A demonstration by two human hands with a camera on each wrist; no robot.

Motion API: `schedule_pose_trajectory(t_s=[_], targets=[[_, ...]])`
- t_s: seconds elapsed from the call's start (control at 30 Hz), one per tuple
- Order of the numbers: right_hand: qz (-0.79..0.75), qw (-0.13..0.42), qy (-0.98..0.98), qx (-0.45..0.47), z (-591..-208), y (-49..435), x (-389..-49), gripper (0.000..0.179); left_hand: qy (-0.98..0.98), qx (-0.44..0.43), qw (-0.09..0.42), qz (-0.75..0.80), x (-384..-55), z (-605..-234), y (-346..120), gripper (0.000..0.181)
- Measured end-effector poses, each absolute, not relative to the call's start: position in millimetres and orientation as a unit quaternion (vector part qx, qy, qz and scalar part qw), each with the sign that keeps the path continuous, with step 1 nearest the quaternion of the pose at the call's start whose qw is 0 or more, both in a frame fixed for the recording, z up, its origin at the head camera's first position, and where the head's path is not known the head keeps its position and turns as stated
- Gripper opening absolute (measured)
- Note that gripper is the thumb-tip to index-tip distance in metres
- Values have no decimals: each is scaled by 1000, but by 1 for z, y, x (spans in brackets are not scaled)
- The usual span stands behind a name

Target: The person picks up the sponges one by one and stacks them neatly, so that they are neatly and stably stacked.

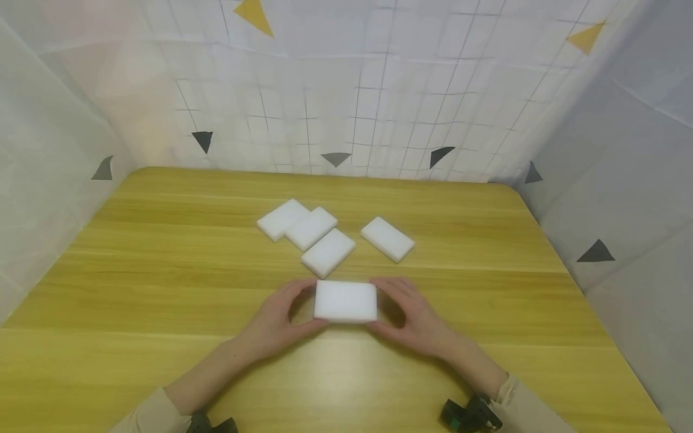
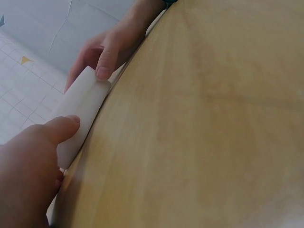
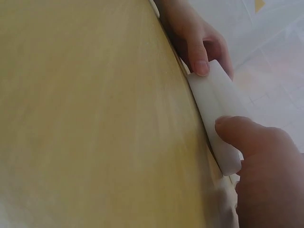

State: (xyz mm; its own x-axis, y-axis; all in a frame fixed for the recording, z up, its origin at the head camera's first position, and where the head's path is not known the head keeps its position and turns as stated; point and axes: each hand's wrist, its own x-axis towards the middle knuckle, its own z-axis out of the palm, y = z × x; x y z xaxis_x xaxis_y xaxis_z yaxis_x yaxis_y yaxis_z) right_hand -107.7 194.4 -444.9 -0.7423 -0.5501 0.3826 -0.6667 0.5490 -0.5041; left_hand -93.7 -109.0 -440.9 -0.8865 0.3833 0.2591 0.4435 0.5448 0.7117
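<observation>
A white rectangular sponge block point(image 1: 345, 302) lies lengthwise between my two hands, close over the wooden table point(image 1: 346, 385). At its left end my left hand point(image 1: 273, 322) grips it, thumb on the near side and fingers round the far corner. My right hand point(image 1: 419, 320) holds the opposite end in the same way. In the left wrist view, a faint line runs along the near side of the block point(image 2: 84, 100). Both thumbs press that near face of the block point(image 3: 216, 97) in the right wrist view. The far fingers are mostly hidden there.
Beyond the hands, three white sponge blocks point(image 1: 328, 252) lie touching or overlapping in a row on the left. Another white sponge block point(image 1: 387, 239) lies apart to the right. White sheets point(image 1: 335, 90) with grid lines and triangles enclose the table's back and sides.
</observation>
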Motion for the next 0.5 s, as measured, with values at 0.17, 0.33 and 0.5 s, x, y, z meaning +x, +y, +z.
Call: schedule_pose_trajectory(t_s=[0.17, 0.33, 0.5], targets=[[324, 86, -876, 347, -444, 195, -107, 74, -878, -232, 33, -417, -93, -440, -109, 67], [325, 78, -878, 343, -443, 195, -106, 73, -878, -233, 33, -417, -93, -440, -109, 67], [331, 76, -878, 336, -444, 195, -106, 72, -876, -238, 37, -418, -94, -441, -109, 68]])
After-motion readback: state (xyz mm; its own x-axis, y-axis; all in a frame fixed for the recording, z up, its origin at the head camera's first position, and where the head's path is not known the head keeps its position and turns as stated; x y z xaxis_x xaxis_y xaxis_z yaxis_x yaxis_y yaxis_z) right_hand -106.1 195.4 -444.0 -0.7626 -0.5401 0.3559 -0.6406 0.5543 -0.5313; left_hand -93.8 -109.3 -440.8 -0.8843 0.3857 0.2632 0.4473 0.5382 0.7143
